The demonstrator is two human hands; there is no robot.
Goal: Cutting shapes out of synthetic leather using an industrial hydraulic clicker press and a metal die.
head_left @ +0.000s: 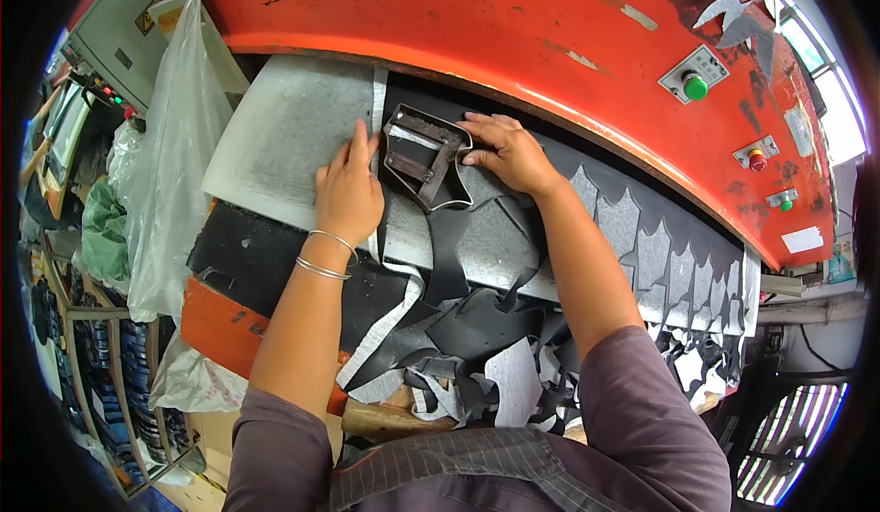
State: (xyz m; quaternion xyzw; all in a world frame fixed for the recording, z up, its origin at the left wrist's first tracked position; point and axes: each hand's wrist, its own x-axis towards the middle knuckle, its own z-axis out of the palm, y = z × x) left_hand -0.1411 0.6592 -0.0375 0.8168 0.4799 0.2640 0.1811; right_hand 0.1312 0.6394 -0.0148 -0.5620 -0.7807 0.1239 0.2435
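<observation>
A metal cutting die (427,156), an open steel outline with cross bars inside, stands on black sheet material (587,159) with a pale cut edge. My right hand (506,153) grips the die's right side, its thumb and fingers against the wall. To the die's left, my left hand (350,187) lies with fingers stretched out along the sheet's edge, partly over the grey board (284,127); it holds nothing. Below the die hang black offcuts (472,329). Grey pointed gaps (619,223) run along the sheet's right part.
An orange machine beam (513,26) spans the far side, with a green button (695,87) and a red button (757,160). Clear plastic sheeting (174,164) hangs at the left. More scraps (513,379) pile along the near edge by a wooden block (394,418).
</observation>
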